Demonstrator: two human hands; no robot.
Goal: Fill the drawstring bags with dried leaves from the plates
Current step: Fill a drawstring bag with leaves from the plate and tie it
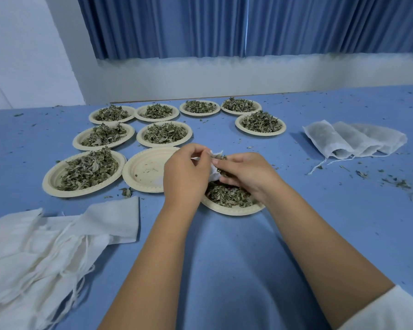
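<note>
Blue cloth-like covering spreads over the surface (224,246), flecked with leaf crumbs. Near its middle the left hand (186,177) pinches the upper edge of a white drawstring bag (214,174), fingers and thumb closed on the fabric to hold the mouth up. The right hand (246,172) meets it from the other side, fingers curled round a clump of dried leaves (221,157) at the bag's opening, thumb pressed against the white cloth. Both hands hover just over the nearest plate (234,211), which has a heap of leaves lying in it and is partly hidden by the wrists.

Just to the left of that sits an empty plate (143,172) with only a few scraps in it. Beside and beyond it are eight full plates (84,172) – three down the left side, one in the middle, four along the back and right.

Well apart at the right lie filled bags (353,141), overlapping side by side, their strings trailing toward the near edge. At the lower left is a loose pile of flat empty bags (34,246) with tangled strings. A white sleeve (386,310) shows on the right forearm at the bottom corner – the left forearm is bare. Pleated blue curtains (224,25) hang behind the far edge above a white wall.
</note>
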